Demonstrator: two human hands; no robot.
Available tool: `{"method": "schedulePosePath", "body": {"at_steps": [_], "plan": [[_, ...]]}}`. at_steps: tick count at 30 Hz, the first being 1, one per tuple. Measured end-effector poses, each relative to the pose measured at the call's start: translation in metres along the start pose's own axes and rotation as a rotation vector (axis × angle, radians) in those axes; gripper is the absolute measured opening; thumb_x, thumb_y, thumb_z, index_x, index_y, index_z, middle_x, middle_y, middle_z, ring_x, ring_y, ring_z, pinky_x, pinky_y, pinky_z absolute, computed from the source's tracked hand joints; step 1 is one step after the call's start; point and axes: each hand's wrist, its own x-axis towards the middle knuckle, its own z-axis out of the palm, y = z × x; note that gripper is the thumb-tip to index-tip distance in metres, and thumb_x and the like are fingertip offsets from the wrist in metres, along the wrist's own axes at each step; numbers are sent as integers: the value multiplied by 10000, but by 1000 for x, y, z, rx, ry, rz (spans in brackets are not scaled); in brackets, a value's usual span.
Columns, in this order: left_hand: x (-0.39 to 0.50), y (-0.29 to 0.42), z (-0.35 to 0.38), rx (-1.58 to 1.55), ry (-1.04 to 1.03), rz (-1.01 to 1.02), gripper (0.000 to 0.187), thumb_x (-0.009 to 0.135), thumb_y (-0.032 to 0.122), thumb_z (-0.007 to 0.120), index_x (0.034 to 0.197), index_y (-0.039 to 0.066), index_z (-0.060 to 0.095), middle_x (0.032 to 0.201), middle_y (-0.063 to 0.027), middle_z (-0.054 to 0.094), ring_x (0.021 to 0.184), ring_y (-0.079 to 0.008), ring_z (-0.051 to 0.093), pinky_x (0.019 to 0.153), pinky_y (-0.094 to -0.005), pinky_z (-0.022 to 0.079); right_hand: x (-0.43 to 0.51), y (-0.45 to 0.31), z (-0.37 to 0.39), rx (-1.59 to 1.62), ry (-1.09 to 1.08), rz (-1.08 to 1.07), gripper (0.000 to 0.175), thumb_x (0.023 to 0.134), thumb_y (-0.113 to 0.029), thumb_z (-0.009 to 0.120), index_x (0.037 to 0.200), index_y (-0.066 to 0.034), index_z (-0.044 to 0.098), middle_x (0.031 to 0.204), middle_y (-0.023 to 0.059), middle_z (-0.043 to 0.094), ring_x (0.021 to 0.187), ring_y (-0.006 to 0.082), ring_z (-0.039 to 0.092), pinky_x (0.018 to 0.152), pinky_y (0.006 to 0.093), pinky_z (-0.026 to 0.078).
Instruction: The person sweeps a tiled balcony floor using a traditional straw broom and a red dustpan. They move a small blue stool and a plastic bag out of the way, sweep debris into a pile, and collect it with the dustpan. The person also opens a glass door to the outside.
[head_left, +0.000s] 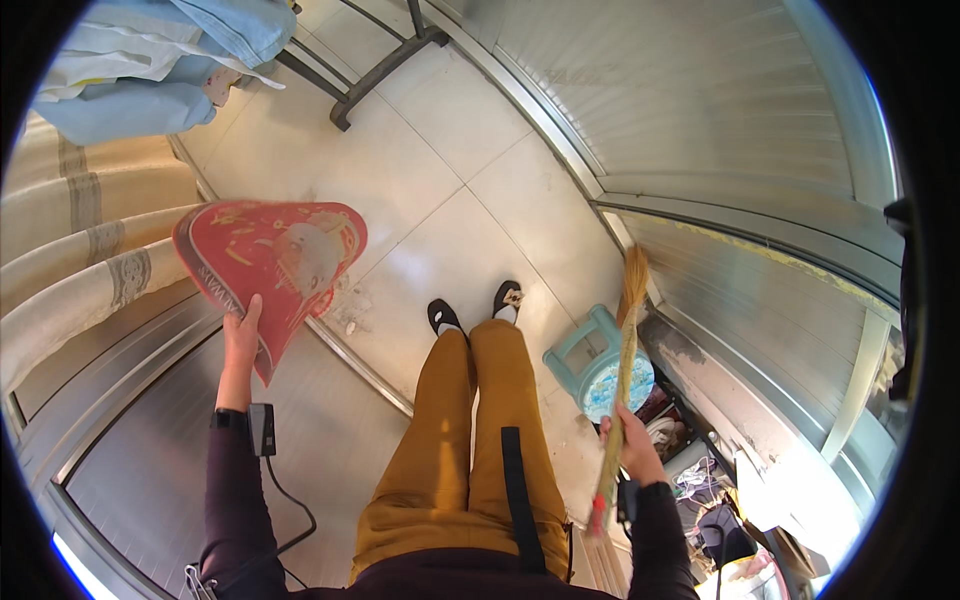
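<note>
On the left, my left hand (241, 334) grips the edge of a flat, red, heart-shaped panel (277, 255) near its pointed end. The panel bears a pale printed figure and some writing; its material is hard to tell. My right hand (636, 444) is closed around the handle of a straw broom (628, 352). The broom's bristle end points away from me, towards the wall on the right, and its handle crosses in front of a light-green plastic stool (600, 330). A blue patterned round top shows on the stool.
Pale floor tiles (420, 150) stretch ahead, with dirt and debris (352, 315) near the left door track. A dark metal rack leg (390, 75) stands ahead, beside hanging clothes (150, 67). Curtains (82, 225) hang left. Cluttered items (705, 495) lie right, below ribbed panels (750, 292).
</note>
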Motion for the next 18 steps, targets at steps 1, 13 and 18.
{"method": "schedulePosePath", "body": {"at_steps": [1,13,18], "plan": [[-4,-5,-4,-4,44,-51,414,921,252,575,1195,-56,540,1124,-109,612,1020,-178,556,882,-327,427,22,-1,18,75,-38,-21,255,936,-356,514,873,-116,452,645,34,474,590,164,496,532,284,438],[-75,-47,-25,-124,246,-35,384,930,210,566,1202,-58,523,1160,-107,586,1050,-188,547,912,-319,421,146,15,327,-69,-287,6,242,925,-301,504,951,-86,396,597,71,490,508,206,489,463,367,454],[-90,-61,-17,-195,306,-164,409,922,228,582,1202,-62,517,1170,-106,576,1056,-174,536,926,-308,415,97,-11,321,-614,-221,-140,300,917,-311,540,1081,-103,399,686,57,515,474,153,489,416,319,443]]}}
